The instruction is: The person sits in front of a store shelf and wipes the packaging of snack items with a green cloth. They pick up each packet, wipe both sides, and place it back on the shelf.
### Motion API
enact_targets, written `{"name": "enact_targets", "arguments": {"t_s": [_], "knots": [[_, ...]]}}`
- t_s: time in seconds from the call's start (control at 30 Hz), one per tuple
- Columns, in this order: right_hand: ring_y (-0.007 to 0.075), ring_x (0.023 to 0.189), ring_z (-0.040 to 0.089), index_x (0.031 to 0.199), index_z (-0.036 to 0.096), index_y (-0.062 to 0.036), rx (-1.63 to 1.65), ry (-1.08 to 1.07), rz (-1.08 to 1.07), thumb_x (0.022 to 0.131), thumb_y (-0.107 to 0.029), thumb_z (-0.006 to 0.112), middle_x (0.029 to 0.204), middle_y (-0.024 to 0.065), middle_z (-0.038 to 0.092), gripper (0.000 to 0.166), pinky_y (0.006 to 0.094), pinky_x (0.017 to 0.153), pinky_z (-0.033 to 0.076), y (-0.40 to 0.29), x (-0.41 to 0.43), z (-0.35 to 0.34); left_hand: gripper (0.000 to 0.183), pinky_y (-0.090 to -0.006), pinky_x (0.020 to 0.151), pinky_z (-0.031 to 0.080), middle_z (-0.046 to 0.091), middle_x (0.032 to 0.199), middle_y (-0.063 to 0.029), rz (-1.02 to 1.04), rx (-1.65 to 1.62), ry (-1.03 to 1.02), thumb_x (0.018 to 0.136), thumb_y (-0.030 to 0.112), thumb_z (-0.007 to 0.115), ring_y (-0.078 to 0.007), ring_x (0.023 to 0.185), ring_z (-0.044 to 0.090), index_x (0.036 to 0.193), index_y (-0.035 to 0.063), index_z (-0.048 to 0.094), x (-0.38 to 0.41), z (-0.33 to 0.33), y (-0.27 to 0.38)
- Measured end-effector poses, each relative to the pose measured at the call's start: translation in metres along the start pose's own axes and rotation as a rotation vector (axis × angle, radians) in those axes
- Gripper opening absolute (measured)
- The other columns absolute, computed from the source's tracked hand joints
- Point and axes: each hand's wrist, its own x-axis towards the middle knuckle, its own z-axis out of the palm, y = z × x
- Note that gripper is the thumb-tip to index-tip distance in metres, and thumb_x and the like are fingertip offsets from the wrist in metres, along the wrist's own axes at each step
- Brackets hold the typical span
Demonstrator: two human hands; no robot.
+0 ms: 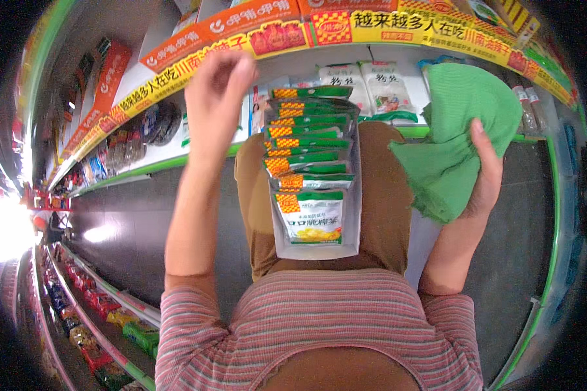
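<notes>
My right hand (488, 151) grips a green cloth (469, 107) that hangs in folds, its thumb on top and the other fingers mostly hidden beneath. On my lap rests a narrow white tray (317, 251) filled with a row of green-and-white food pouches (315, 215), standing one behind another. My left hand (220, 83) is raised to the left of the tray, before the shelf's front edge. Motion blurs its curled fingers, and I see nothing clearly held in them.
A shelf with a yellow-and-orange printed edge strip (283, 36) curves across ahead. Beneath it stand white noodle bags (386, 90) and bottles (527, 105). Dark floor (142, 220) lies on both sides of my knees. Another stocked shelf (93, 298) runs behind at left.
</notes>
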Motion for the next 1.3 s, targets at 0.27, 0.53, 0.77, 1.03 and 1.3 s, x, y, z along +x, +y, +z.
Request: {"name": "enact_targets", "arguments": {"t_s": [0.27,0.53,0.77,1.03,1.3], "knots": [[0.0275,0.089,0.061,0.117,0.047,0.0026,0.021,-0.038,0.117,0.086,-0.016,0.054,0.105,0.0166,0.059,0.037,0.0413,0.075,0.052,0.011,-0.006,0.006,0.056,-0.0327,0.069,0.045,0.057,0.082,-0.0110,0.330,0.281,-0.046,0.055,0.041,0.082,-0.0256,0.074,0.055,0.086,0.0033,0.055,-0.140,-0.012,-0.039],[0.0279,0.090,0.061,0.117,0.047,0.0017,0.024,-0.083,0.133,0.086,-0.016,0.054,0.105,0.0158,0.060,0.037,0.0423,0.077,0.052,0.018,-0.011,0.012,0.037,-0.0353,0.069,0.039,0.053,0.081,-0.0059,0.076,0.504,0.003,0.056,0.026,0.082,-0.0249,0.078,0.050,0.075,0.0067,0.056,-0.161,0.002,-0.045],[0.0263,0.090,0.061,0.119,0.046,-0.0003,-0.011,-0.116,0.125,0.086,-0.014,0.053,0.106,0.0139,0.058,0.036,0.0401,0.076,0.052,0.013,-0.016,0.021,0.026,-0.0333,0.063,0.041,0.056,0.075,-0.0059,0.213,0.478,0.071,0.061,0.015,0.079,-0.0242,0.070,0.052,0.070,0.0060,0.056,-0.172,-0.002,-0.041],[0.0233,0.092,0.059,0.118,0.047,-0.0003,-0.029,-0.180,0.157,0.080,-0.011,0.060,0.106,0.0114,0.057,0.041,0.0349,0.079,0.048,0.007,-0.022,0.038,0.009,-0.0189,0.065,0.042,0.057,0.083,-0.0036,-0.217,-0.518,0.333,0.090,0.006,0.051,-0.0030,0.071,0.051,0.089,0.0033,0.043,-0.136,-0.002,-0.001],[0.0123,0.083,0.058,0.105,0.058,-0.0016,-0.165,-0.550,0.247,0.077,-0.013,0.070,0.094,0.0038,0.063,0.033,0.0275,0.074,0.047,0.015,-0.037,0.077,0.006,-0.0244,0.073,0.048,0.060,0.091,-0.0060,-0.174,-0.707,0.309,0.091,0.009,0.049,-0.0087,0.079,0.057,0.091,0.0034,0.048,-0.090,-0.013,0.029]]}}
